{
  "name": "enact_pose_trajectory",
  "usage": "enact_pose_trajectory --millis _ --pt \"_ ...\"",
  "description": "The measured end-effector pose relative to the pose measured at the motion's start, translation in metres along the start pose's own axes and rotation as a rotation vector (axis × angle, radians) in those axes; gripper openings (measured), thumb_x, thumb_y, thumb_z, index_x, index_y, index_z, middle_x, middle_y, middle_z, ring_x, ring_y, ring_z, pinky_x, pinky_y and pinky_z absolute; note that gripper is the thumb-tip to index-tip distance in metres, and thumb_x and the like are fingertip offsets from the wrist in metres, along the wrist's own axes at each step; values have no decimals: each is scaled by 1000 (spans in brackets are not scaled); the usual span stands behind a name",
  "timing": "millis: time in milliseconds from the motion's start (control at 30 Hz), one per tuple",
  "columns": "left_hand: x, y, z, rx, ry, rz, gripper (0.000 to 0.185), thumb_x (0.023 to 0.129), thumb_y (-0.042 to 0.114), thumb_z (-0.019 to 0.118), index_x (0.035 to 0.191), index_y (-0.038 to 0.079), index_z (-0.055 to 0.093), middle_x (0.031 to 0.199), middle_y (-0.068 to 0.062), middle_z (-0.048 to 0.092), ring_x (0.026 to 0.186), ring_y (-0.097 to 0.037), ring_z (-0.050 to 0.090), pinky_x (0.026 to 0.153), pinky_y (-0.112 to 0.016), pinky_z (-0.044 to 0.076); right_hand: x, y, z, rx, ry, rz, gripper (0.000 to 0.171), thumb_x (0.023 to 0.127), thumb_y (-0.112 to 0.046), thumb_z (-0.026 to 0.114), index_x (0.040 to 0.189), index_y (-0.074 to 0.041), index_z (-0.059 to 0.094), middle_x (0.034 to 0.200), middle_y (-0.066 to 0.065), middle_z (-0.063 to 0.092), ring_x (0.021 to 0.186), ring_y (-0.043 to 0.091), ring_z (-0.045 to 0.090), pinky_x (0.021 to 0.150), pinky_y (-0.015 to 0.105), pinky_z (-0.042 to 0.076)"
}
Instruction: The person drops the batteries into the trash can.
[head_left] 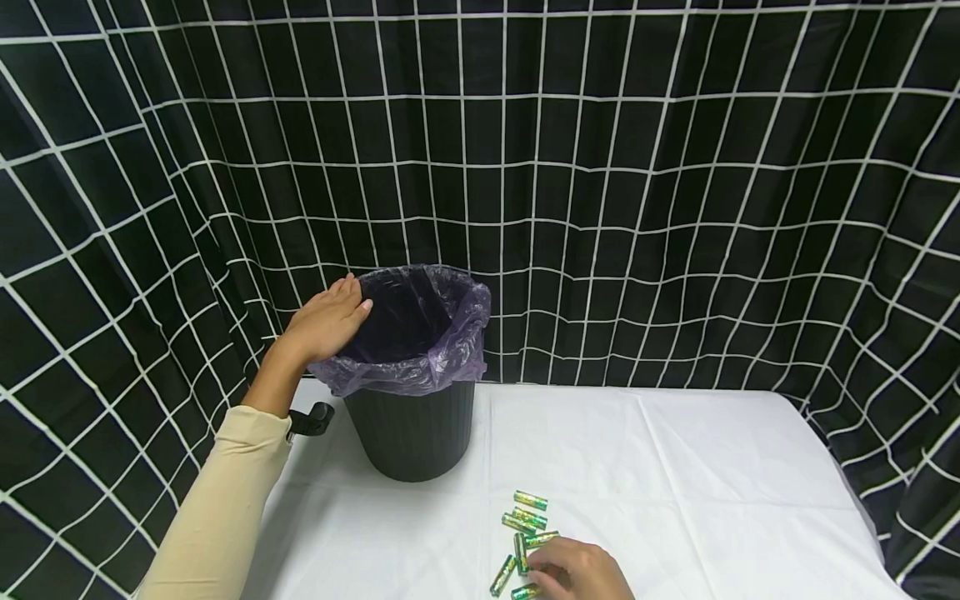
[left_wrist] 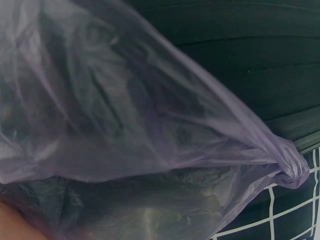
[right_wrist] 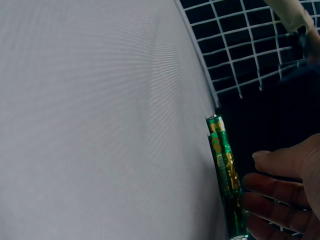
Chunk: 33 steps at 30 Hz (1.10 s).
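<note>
A dark grey waste bin [head_left: 412, 437] is lined with a translucent purple bag [head_left: 456, 354] folded over its rim. My left hand [head_left: 326, 321] rests on the bin's left rim with fingers extended. In the left wrist view, the bag [left_wrist: 150, 120] fills most of the picture, and a sliver of hand shows at the lower left. Several green and gold batteries [head_left: 521, 550] lie loosely grouped on the cloth. My right hand [head_left: 585, 573] is beside the nearest ones. In the right wrist view, its thumb stands apart from the loosely bent fingers [right_wrist: 262, 185], close by the batteries [right_wrist: 226, 165].
A white cloth [head_left: 637, 467] covers the table and shows fold creases. Black curtain [head_left: 600, 192] with a white grid hangs behind the table and along both sides. The bin stands at the table's back left, with the batteries in front and to its right.
</note>
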<state>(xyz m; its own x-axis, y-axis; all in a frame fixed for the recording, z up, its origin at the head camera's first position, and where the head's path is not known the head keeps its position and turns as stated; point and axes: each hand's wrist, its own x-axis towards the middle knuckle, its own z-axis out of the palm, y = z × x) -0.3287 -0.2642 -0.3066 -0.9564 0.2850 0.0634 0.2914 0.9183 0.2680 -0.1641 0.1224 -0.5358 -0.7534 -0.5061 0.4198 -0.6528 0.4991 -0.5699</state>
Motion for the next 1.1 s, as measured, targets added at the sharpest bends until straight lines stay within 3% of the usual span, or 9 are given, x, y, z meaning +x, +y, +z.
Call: enact_pose_trajectory --millis 233,500,867,1000,1100 --pt "1 -1 1 -1 -6 3 65 112 34 19 156 -13 7 166 -29 1 154 -42 0 125 -52 3 0 -3 0 14 -81 108 8 87 -17 79 88 -8 78 79 -11 69 68 -7 57 60 19 53" --pt "1 -2 1 4 -1 -2 66 112 35 19 156 -12 7 166 -28 1 154 -42 0 125 -52 2 -1 0 3 -8 -83 67 5 85 -15 78 85 -10 76 79 -11 69 67 -8 55 59 18 51" --pt "0 0 0 -12 0 7 65 112 33 19 155 -14 7 166 -29 1 154 -43 0 125 -52 2 1 -2 -3 55 -260 180 25 85 -39 78 87 -14 78 76 -19 65 68 -7 57 64 22 53" --pt "1 -1 1 -8 6 6 66 112 35 19 156 -13 8 166 -29 1 154 -42 0 125 -52 2 2 -1 -2 49 -302 166 27 84 -41 78 88 -15 78 79 -19 65 72 -7 58 66 21 54" --pt "1 -1 1 -11 5 5 66 112 35 18 156 -13 8 166 -29 1 154 -42 0 125 -52 2 2 0 -2 51 -318 173 36 83 -53 76 88 -17 78 81 -22 64 75 -8 58 67 21 54"
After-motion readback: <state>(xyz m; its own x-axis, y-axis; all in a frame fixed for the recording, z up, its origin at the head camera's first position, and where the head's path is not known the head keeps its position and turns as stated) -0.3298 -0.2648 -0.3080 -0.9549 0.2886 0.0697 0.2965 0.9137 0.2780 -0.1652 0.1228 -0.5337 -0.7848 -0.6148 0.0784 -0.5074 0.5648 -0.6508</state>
